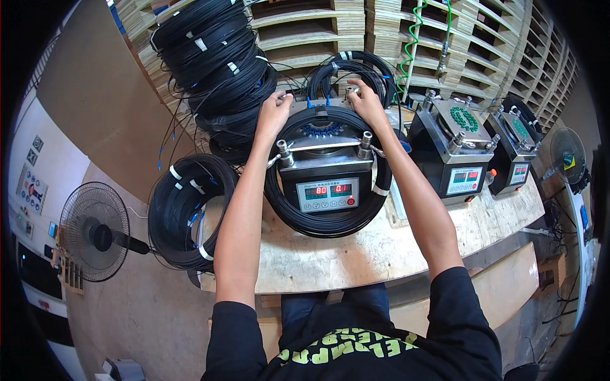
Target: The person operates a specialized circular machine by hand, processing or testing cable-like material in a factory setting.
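Observation:
In front of me stands a black polishing machine (pixel 329 169) with a steel top and a control panel lit by red digits. A coil of black cable (pixel 328 225) is looped around it, over its front and back. Blue connectors (pixel 321 131) sit in a row on its top, partly hidden by the coil. Metal clamp posts (pixel 284 154) rise at its front corners. My left hand (pixel 276 109) is closed on a metal knob at the far left corner. At the far right corner, my right hand (pixel 366 101) pinches another metal knob (pixel 351 91).
Tall stacked cable coils (pixel 210 70) stand at the back left, and another coil (pixel 184 219) hangs by the table's left edge. Two similar machines (pixel 454 143) occupy the right side of the wooden table (pixel 305 270). A fan (pixel 95 232) stands at left; pallets (pixel 311 32) rise behind.

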Demonstrator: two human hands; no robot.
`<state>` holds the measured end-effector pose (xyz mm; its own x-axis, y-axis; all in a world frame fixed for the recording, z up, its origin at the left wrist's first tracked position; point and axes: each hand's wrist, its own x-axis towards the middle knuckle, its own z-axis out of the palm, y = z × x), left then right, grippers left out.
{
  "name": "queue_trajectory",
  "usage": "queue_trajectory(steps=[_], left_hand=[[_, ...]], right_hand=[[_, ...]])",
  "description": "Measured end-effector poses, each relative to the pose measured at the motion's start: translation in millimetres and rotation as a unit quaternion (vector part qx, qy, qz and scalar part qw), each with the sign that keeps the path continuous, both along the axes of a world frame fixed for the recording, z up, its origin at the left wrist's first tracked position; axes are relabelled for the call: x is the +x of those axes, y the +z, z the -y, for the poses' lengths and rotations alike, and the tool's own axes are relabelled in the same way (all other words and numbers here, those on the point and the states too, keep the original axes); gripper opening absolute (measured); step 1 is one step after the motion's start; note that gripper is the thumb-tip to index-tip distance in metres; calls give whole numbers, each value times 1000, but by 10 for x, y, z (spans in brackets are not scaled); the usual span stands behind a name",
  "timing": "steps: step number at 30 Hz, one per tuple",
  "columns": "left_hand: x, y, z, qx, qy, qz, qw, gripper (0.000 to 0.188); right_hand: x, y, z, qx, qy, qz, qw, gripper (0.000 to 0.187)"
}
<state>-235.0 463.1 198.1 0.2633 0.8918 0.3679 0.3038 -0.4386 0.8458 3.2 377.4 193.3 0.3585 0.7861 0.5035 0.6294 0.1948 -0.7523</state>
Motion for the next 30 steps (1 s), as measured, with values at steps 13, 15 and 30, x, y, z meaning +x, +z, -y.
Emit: queue_trajectory(steps=[13,15,30], left_hand=[[3,-46,-34,7,-11,24,1000,51],[11,-43,-18,5,-12,28,1000,51],[12,-33,-39,17,-6,24,1000,53]], right_hand=[[-34,52,40,-32,-16,-14,999,43],[-45,61,62,-20,-16,-11,1000,44],[54,-72,-66,-10,-31,-18,999,51]])
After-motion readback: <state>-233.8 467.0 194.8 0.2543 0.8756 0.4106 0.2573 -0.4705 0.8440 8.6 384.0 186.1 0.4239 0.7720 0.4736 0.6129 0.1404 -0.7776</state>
